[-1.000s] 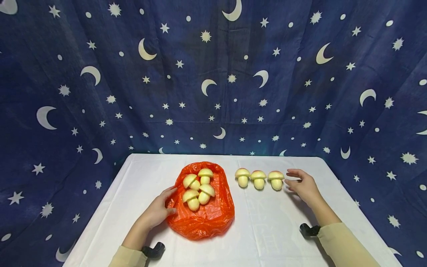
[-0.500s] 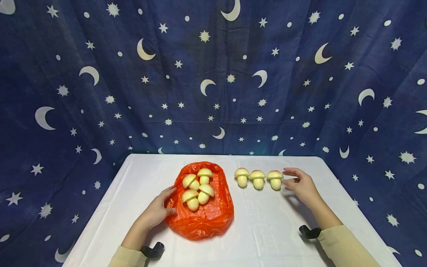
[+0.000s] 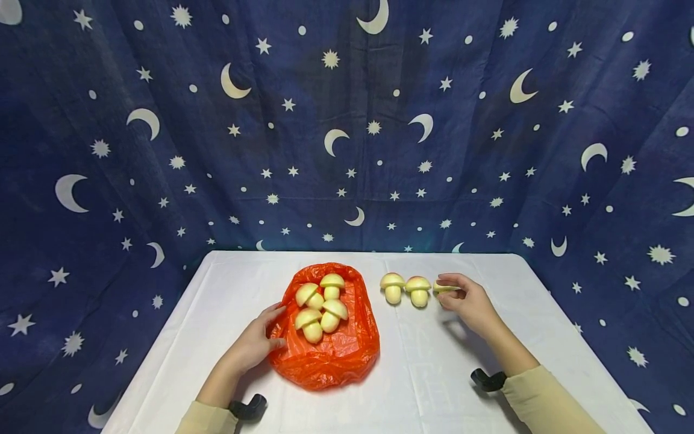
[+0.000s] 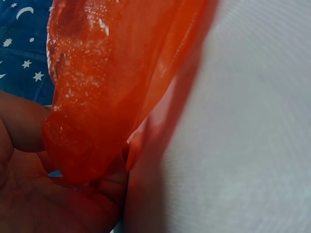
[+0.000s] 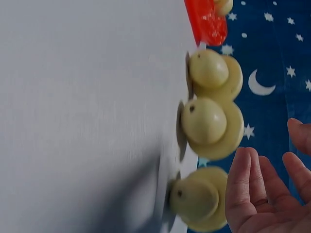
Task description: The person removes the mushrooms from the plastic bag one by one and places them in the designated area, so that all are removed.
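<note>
A red plastic bag (image 3: 352, 355) lies spread wide on the table, with several pale yellow toy mushrooms (image 3: 312, 325) inside it. My left hand (image 3: 252, 343) holds the bag's left side, and in the left wrist view its red film (image 4: 97, 97) sits between thumb and fingers. To the right of the bag, three more toy mushrooms stand in a row: a left one (image 3: 393, 288), a middle one (image 3: 418, 292) and a right one (image 3: 441, 287). My right hand (image 3: 468, 301), fingers fairly straight, hovers over the right one and partly hides it; no grip shows in the right wrist view.
A white cloth covers the table (image 3: 412, 386). Behind it hangs a dark blue curtain (image 3: 347, 169) with moons and stars. Black wrist straps (image 3: 488, 380) sit at both cuffs.
My right hand has moved left, from beside the row to over the right toy mushroom, which it now partly covers. My left hand and the bag have stayed put.
</note>
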{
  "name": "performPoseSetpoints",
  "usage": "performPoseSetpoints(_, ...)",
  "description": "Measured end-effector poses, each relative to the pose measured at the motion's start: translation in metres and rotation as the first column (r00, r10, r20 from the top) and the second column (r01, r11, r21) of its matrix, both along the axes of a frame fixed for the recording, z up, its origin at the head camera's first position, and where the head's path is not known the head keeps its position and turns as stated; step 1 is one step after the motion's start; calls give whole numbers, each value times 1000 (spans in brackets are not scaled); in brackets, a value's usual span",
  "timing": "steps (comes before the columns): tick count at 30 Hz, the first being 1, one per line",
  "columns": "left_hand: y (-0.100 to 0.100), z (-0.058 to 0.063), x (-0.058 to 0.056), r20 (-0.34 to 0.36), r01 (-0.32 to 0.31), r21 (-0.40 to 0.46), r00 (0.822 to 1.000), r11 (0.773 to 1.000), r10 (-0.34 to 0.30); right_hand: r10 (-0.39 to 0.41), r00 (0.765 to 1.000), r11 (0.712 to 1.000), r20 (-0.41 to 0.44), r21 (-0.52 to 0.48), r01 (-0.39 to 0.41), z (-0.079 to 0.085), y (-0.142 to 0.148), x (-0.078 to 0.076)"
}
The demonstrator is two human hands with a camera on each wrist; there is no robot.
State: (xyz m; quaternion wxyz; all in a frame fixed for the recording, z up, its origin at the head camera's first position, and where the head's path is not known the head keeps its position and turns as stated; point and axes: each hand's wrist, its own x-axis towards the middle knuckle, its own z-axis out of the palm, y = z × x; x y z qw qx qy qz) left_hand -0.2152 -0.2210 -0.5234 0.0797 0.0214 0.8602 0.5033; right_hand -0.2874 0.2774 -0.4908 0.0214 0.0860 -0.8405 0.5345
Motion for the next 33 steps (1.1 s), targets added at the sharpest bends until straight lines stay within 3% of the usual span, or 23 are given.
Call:
performPoseSetpoints(8, 0, -1, 0, -1, 3, 4, 1000, 1000, -3, 60, 998, 995, 21, -85, -58, -2, -25, 5)
performPoseSetpoints(18, 0, 0, -1, -2, 4, -2, 1000, 1000, -4, 120, 993, 991, -2, -56, -119, 2, -54, 13)
performPoseSetpoints(33, 1, 1, 0, 5, 0, -2, 1000, 1000, 0, 214, 977, 966, -24, -145, -215, 2, -86, 17)
